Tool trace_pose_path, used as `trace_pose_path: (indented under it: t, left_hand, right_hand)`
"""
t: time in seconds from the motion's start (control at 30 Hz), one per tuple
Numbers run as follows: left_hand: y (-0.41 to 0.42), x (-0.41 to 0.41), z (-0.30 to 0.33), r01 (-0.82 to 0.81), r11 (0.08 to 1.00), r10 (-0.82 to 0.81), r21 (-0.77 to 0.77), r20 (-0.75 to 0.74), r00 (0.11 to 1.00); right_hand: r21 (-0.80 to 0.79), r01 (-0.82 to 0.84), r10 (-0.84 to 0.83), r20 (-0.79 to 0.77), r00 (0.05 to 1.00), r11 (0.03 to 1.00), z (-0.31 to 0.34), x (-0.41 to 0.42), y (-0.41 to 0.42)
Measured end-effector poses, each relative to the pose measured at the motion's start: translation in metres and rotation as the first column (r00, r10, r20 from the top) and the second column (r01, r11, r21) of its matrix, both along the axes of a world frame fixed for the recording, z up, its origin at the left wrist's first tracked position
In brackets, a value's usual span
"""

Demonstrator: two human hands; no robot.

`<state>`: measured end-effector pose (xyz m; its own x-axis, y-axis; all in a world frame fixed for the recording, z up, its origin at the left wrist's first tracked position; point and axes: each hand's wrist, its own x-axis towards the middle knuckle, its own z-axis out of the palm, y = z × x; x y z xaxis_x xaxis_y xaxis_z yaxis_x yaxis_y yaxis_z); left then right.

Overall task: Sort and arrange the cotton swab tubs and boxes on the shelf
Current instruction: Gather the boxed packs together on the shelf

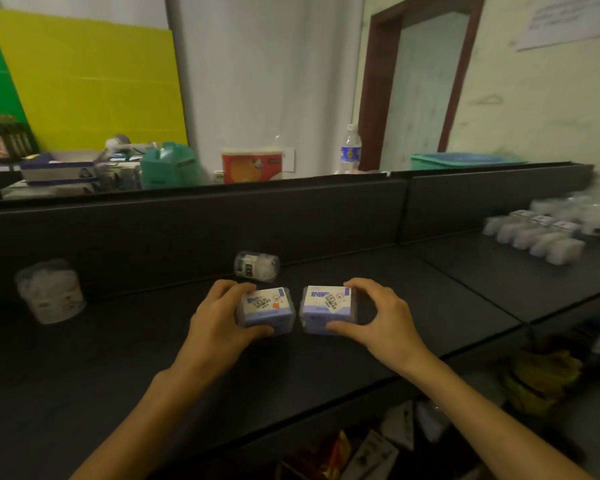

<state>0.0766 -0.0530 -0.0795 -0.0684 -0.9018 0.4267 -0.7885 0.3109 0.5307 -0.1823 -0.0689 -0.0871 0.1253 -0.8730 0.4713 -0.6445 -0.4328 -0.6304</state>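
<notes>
Two small blue-and-white cotton swab boxes sit side by side on the dark shelf (447,292). My left hand (222,317) grips the left box (265,310), thumb at its front and fingers over its back. My right hand (378,317) grips the right box (328,306) the same way. A clear round tub (256,266) lies on its side just behind them against the back panel. Another round tub (51,291) of swabs stands upright at the far left. A row of several clear swab boxes (534,237) is lined up at the far right.
Behind the shelf's back panel a counter holds a red-and-white pack (252,164), a green bag (168,166), a water bottle (350,150) and a teal basket (465,160). Packaged goods (534,375) fill the lower shelf in front.
</notes>
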Motion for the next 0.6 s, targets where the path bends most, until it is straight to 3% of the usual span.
trace_pose_path:
  t: [0.37,0.6]
  left_hand:
    - [0.021,-0.194,0.009,0.166,0.982,-0.165,-0.085,0.020,0.986]
    - [0.029,-0.318,0.009,0.267,0.962,-0.268,-0.057,-0.005,0.963]
  right_hand:
    - [-0.065,0.049,-0.050,-0.018,0.999,0.997,0.007,-0.207,0.036]
    - [-0.101,0.163,-0.169,-0.045,0.985,0.981,0.007,-0.340,0.059]
